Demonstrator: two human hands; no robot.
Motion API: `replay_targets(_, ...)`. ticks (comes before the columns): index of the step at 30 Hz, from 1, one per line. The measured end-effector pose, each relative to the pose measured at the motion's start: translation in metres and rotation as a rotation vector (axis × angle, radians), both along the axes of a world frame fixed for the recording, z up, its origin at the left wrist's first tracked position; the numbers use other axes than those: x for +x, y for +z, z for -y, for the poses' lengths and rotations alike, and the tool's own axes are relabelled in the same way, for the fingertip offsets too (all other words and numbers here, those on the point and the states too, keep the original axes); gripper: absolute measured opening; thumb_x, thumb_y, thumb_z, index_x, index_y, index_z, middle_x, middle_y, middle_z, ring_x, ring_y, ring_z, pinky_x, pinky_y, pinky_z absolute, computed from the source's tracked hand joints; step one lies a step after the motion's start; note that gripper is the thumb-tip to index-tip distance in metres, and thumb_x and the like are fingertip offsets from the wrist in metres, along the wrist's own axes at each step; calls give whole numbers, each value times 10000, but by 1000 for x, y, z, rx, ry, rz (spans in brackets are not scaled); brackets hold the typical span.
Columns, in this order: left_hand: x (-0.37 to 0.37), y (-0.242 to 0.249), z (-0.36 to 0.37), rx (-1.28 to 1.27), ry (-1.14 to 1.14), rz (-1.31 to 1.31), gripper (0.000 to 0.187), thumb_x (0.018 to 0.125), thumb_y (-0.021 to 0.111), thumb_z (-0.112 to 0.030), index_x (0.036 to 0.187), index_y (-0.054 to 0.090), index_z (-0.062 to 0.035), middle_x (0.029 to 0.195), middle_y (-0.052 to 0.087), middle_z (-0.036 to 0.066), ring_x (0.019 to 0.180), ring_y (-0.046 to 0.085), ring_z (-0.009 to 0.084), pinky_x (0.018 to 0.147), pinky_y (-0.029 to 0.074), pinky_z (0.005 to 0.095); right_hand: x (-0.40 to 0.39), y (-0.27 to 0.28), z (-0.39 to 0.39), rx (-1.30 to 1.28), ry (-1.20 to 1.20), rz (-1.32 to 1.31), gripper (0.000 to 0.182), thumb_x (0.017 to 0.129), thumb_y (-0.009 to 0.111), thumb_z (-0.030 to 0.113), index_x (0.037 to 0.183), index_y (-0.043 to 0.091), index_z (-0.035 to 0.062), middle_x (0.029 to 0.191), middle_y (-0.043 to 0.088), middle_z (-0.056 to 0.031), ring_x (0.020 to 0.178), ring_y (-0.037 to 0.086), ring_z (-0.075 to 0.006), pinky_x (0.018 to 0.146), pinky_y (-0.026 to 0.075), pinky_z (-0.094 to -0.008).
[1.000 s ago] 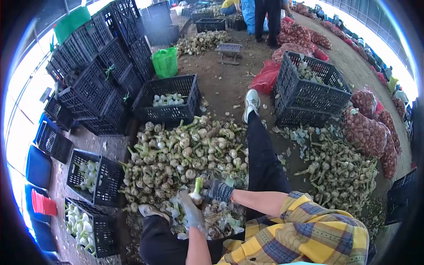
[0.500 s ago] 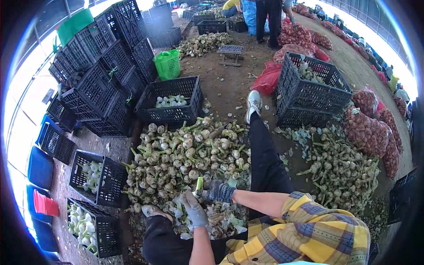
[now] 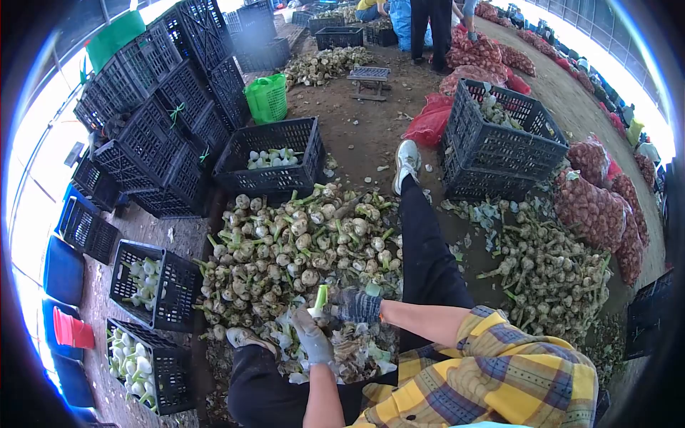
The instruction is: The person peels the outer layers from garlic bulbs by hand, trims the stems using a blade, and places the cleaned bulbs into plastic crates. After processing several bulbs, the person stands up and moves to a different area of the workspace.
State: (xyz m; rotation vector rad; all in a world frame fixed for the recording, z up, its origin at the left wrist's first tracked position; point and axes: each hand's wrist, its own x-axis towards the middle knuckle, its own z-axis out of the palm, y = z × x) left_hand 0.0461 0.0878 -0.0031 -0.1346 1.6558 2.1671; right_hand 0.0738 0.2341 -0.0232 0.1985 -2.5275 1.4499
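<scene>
Between my two gloved hands is a garlic bulb (image 3: 317, 302), its cut green stem pointing up and its white part showing. The fingers of my left hand (image 3: 312, 337) are closed around its lower side. From the right, my right hand (image 3: 352, 305), in a dark grey glove with a patterned cuff, is closed against the same bulb; whether it also holds a tool is hidden. Under both hands lie loose peeled skins (image 3: 349, 348). Just beyond them spreads a large heap of unpeeled garlic (image 3: 292, 246) with short green stems.
Black crates with white peeled bulbs stand at left, a near crate (image 3: 171, 378), another crate (image 3: 178, 292) and one ahead (image 3: 267, 182). Stacked crates (image 3: 492, 160) and a second garlic heap (image 3: 549, 274) are at right, beside filled mesh sacks (image 3: 592, 214). Other people work at the back.
The view has shifted slightly. Both hands stay together on the garlic bulb, and more of its white part shows now.
</scene>
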Motion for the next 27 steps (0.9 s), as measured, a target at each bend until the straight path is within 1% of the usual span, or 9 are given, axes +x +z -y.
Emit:
replay_targets(3,3,15,-6,5,50,29,410,915,414,-448,1079,474,-76,777,474,-3,587,427,65,511,371,204,5,40,-3,66,20,211,236,844,503,240,951,606,57,769,612,-182,675,578,-335,595,449,-423)
replay_targets(5,5,18,-11,-39,124,-14,428,908,419,-462,1081,477,-75,758,477,1,578,433,69,513,373,204,5,38,0,102,-29,176,260,828,511,271,901,607,41,752,599,-204,671,572,-358,591,443,-435)
replay_targets(8,-4,15,2,72,-34,246,441,900,432,-469,1087,480,-73,773,496,20,602,461,80,496,386,214,5,42,5,103,-97,240,305,804,524,313,848,605,23,749,587,-231,689,570,-376,596,439,-449)
replay_targets(11,-4,12,4,145,-40,407,437,899,442,-445,1130,455,-74,817,511,36,639,477,86,471,393,224,5,26,11,133,-190,252,322,790,535,328,825,608,16,741,581,-243,696,573,-382,600,441,-457)
replay_targets(17,14,8,-20,-276,136,-420,459,888,496,-381,1205,388,-66,833,515,40,668,490,87,454,387,210,2,14,12,83,-309,202,330,760,553,334,818,608,14,682,572,-241,635,555,-407,572,434,-471)
replay_targets(21,-1,17,1,70,-27,222,403,871,555,-302,1177,416,-80,877,512,19,700,492,80,456,391,218,3,30,15,55,-309,184,326,760,552,318,895,610,27,687,581,-240,640,564,-406,580,443,-471)
replay_targets(22,-4,12,5,127,-74,269,408,863,578,-285,1180,418,-83,876,511,10,662,489,84,470,392,220,4,35,15,54,-316,153,326,760,550,311,917,611,31,692,585,-240,644,568,-405,584,447,-470)
replay_targets(25,-2,-1,-4,29,61,86,431,857,588,-308,1182,422,-79,863,517,12,631,503,93,497,415,222,1,31,16,36,-345,320,330,767,540,284,981,604,41,738,597,-246,684,581,-399,616,460,-458)
replay_targets(27,5,6,-6,-51,9,-53,440,850,602,-317,1179,435,-78,901,534,21,661,530,105,529,452,230,1,28,16,-9,-329,303,337,771,525,275,1008,601,47,825,603,-241,770,578,-396,684,463,-442)
